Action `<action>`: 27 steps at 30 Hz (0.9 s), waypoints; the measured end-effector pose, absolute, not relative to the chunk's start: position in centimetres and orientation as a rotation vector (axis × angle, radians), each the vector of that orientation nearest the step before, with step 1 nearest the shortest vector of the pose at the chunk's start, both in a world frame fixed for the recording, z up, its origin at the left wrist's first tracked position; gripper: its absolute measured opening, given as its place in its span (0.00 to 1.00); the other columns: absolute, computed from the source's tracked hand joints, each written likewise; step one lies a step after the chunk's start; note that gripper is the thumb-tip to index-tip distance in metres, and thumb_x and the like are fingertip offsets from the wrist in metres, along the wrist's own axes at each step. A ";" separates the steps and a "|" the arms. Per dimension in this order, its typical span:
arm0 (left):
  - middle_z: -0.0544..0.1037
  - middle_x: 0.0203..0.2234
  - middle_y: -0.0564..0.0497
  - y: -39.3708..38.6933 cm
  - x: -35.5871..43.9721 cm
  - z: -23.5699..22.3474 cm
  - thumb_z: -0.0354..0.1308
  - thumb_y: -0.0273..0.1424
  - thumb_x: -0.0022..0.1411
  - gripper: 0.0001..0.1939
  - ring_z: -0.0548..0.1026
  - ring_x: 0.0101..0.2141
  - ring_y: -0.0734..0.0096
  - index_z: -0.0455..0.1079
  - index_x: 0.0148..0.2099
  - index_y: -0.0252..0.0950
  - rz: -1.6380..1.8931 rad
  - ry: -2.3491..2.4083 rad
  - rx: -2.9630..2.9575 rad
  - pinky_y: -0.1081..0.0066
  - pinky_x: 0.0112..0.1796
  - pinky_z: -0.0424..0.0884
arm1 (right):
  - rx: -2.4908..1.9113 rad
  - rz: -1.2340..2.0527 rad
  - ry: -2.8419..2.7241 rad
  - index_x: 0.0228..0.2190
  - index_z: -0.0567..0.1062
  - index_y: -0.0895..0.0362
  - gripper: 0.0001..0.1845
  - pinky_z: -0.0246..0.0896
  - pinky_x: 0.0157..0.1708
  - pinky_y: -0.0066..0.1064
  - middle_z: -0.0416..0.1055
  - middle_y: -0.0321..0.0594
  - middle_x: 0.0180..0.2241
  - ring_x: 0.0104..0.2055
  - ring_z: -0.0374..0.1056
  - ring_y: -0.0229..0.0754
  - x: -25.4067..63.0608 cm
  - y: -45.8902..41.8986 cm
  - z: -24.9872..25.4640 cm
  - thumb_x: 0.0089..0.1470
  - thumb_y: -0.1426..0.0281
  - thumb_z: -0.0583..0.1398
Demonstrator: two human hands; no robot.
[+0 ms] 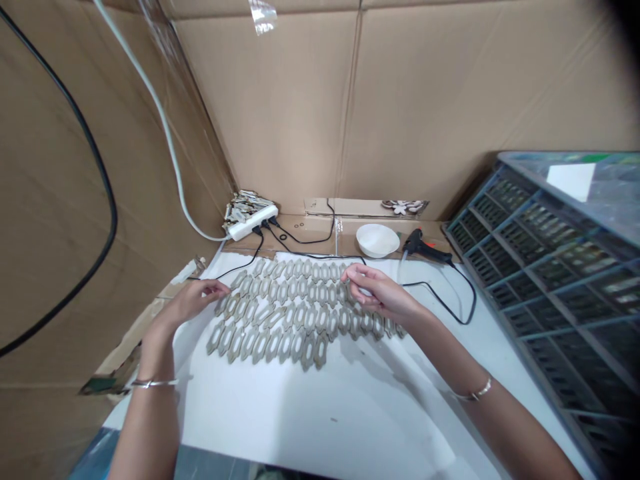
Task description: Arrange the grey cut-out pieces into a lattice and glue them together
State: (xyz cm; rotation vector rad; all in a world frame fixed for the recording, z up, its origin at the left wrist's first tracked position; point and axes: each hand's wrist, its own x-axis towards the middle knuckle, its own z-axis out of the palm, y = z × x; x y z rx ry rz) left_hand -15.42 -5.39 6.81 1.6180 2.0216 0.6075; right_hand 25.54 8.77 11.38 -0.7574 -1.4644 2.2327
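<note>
Rows of small grey, elongated frame-like pieces (273, 344), each with a pale hollow middle, lie side by side on the white tabletop (240, 413). At the left end of the rows is my left hand (193, 303), its fingers pressed together and the tips right by the outermost pieces. Whether it grips one is hidden. Over the upper right part of the rows, my right hand (377, 291) has its fingers curled in and the thumb against them. Anything between those fingertips is too small to make out.
Behind the rows stand a white bowl (378, 241) and a black glue gun (425, 247) with its cord. A white power strip (253, 222) with plugs sits at the back left, beside piled pieces (245, 205). A grey plastic crate (545, 267) borders the right; cardboard walls (280, 113) enclose the back and left.
</note>
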 end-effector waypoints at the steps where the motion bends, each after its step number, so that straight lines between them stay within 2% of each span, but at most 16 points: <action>1: 0.82 0.29 0.48 -5.4 -15.5 6.9 0.58 0.55 0.51 0.25 0.77 0.30 0.61 0.78 0.33 0.38 0.604 2.026 1.619 0.71 0.31 0.69 | -0.759 2.232 -1.465 0.35 0.68 0.57 0.15 0.31 0.13 0.20 0.59 0.27 0.16 0.15 0.38 0.26 25.5 8.8 11.4 0.57 0.57 0.60; 5: 0.82 0.32 0.46 -5.3 -15.1 7.4 0.56 0.54 0.54 0.25 0.76 0.32 0.61 0.77 0.35 0.37 0.674 2.128 1.634 0.70 0.33 0.68 | -0.770 2.240 -1.460 0.35 0.68 0.57 0.15 0.30 0.13 0.21 0.59 0.27 0.16 0.15 0.38 0.27 25.5 8.6 11.6 0.57 0.57 0.60; 9: 0.81 0.38 0.46 -4.5 -10.8 8.6 0.56 0.52 0.58 0.24 0.75 0.36 0.62 0.75 0.41 0.36 0.945 2.207 1.581 0.70 0.37 0.68 | -0.774 2.248 -1.506 0.35 0.71 0.57 0.15 0.31 0.14 0.22 0.59 0.27 0.15 0.15 0.39 0.27 24.9 7.8 11.2 0.56 0.57 0.60; 15: 0.79 0.42 0.47 -3.5 -0.5 10.2 0.56 0.45 0.63 0.18 0.75 0.42 0.62 0.75 0.45 0.38 1.017 1.711 1.567 0.67 0.43 0.69 | -0.794 2.083 -1.856 0.40 0.78 0.59 0.22 0.38 0.15 0.23 0.61 0.29 0.14 0.15 0.47 0.29 23.6 5.8 10.0 0.57 0.54 0.58; 20: 0.79 0.37 0.49 -3.4 3.7 10.7 0.56 0.42 0.65 0.14 0.75 0.38 0.65 0.75 0.43 0.39 1.000 1.493 1.581 0.69 0.39 0.68 | -0.811 1.972 -2.024 0.33 0.80 0.60 0.21 0.43 0.17 0.24 0.62 0.30 0.13 0.15 0.50 0.29 23.2 4.9 9.9 0.56 0.53 0.59; 24: 0.77 0.31 0.50 -3.5 4.4 10.6 0.55 0.41 0.66 0.13 0.73 0.33 0.67 0.75 0.38 0.38 1.022 1.465 1.634 0.70 0.35 0.66 | -0.833 1.898 -2.087 0.30 0.79 0.60 0.21 0.44 0.18 0.24 0.62 0.30 0.13 0.15 0.49 0.30 23.1 4.5 9.9 0.57 0.54 0.59; 27: 0.76 0.30 0.49 -3.7 4.8 10.3 0.56 0.41 0.65 0.13 0.73 0.33 0.67 0.74 0.37 0.37 1.072 1.490 1.587 0.69 0.36 0.67 | -0.809 1.862 -2.111 0.27 0.78 0.59 0.22 0.44 0.19 0.25 0.60 0.30 0.13 0.16 0.50 0.31 22.8 4.1 9.5 0.57 0.53 0.59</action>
